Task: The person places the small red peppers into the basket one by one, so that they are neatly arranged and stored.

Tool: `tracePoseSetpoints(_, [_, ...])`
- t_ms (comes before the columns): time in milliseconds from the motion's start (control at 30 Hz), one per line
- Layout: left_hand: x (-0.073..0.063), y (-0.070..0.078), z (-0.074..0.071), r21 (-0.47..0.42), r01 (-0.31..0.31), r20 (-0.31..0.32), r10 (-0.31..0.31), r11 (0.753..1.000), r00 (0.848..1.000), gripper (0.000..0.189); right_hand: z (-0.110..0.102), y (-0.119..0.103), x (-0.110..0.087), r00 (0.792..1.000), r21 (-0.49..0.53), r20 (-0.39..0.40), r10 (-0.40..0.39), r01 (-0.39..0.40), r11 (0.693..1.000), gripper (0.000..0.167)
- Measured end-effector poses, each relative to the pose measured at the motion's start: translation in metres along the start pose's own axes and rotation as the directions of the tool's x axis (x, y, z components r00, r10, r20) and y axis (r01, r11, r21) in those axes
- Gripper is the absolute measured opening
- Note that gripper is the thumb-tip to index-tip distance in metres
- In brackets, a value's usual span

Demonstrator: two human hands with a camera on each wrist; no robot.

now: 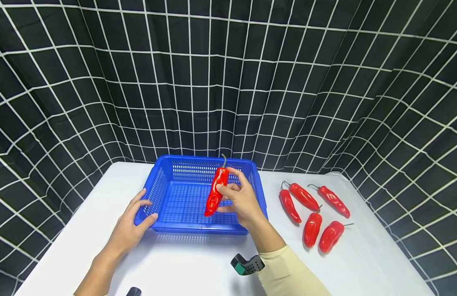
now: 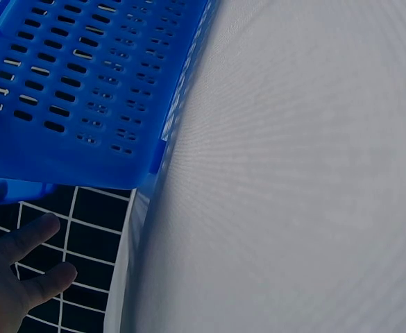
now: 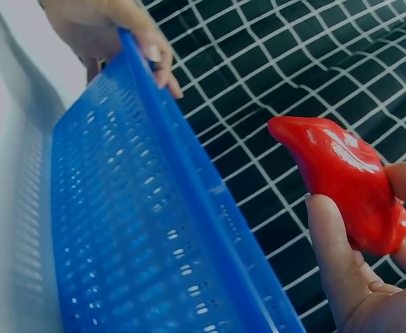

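Note:
Upright, stem at the top, a glossy red chili pepper is pinched between the thumb and fingers of my right hand. It hangs over the blue plastic basket, whose slotted floor shows bare in the head view. My left hand grips the basket's front left corner, thumb toward the front rim and fingers over the left side. In the right wrist view the pepper is beside the basket's rim, and the left hand is at the far corner.
Several more red peppers with thin stems lie on the white tabletop to the basket's right. A black curtain with a white grid surrounds the table at the back and sides. A black band is at the right wrist.

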State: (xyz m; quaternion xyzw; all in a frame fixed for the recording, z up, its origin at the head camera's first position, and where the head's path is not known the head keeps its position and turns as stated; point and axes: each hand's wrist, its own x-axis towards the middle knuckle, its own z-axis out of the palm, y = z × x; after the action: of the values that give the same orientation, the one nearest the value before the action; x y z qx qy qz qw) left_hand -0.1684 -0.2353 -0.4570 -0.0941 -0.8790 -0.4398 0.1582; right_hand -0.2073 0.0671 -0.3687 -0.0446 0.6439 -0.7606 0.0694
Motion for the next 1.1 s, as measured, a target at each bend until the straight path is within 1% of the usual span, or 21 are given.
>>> tracePoseSetpoints(233, [-0.001,0.000,-0.002,0.000,0.013,0.001,-0.013,1.000,1.000,0.037,0.017,0.006,0.011,1.000,-0.041,0.008,0.029,-0.029,0.999,0.063])
tracePoseSetpoints(500, [-0.001,0.001,-0.002,-0.005,0.014,0.002,-0.014,1.000,1.000,0.038,0.037,0.013,0.024,0.997,-0.019,0.007,0.071,-0.071,0.997,0.060])
tracePoseSetpoints(667, [0.000,0.001,0.000,-0.007,0.004,-0.001,-0.004,1.000,1.000,0.037,0.044,0.018,0.031,0.996,-0.015,0.002,0.091,-0.091,0.996,0.059])
tracePoseSetpoints(1100, [0.001,0.001,0.001,-0.018,0.018,0.002,-0.018,1.000,1.000,0.036,0.059,0.033,0.045,0.989,-0.013,-0.003,0.151,-0.151,0.988,0.058])
